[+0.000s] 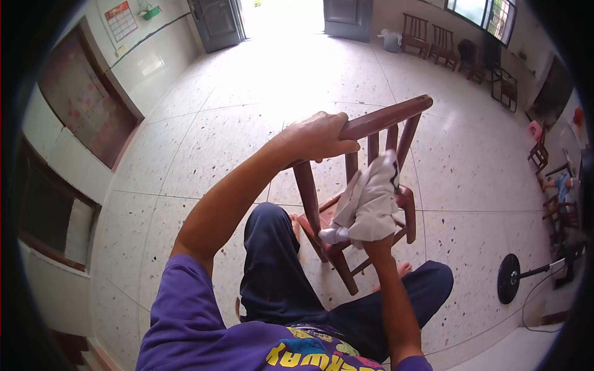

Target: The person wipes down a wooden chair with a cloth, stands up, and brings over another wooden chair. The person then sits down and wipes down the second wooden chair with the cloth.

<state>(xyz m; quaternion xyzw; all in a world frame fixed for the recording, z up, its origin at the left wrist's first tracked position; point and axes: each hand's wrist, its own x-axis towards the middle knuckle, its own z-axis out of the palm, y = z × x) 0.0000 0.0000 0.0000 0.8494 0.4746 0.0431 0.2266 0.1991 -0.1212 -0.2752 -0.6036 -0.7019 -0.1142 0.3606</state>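
Fingers (347, 147) of the left hand (317, 136) curl over the near end of the top rail of a wooden chair (390, 117), grasping it. The right hand (377, 243) is almost wholly hidden by a white cloth (373, 201), which lies against the upright slats of the chair's back; whether it is clenched inside the cloth, I cannot tell. A loose end of the cloth hangs over the edge of the seat.

The chair is in front of the seated person, between the knees, its back slanting across the view. Dark trousers (275, 272) cover both legs, and a bare foot (404, 269) shows just beside the chair's legs. The person wears a purple shirt (192, 303) with yellow lettering.

Around them spreads a pale speckled floor (185, 185) divided by thin lines. To the right, well apart from the chair, is a black fan (508, 279) with its cord on the ground. Farther off, more wooden chairs (416, 34) line the wall under a window (486, 15), near a plastic bag (390, 41). Straight ahead, dark doors (216, 23) flank a bright doorway; on the left wall hang a calendar (121, 21) and a green basket (150, 12).
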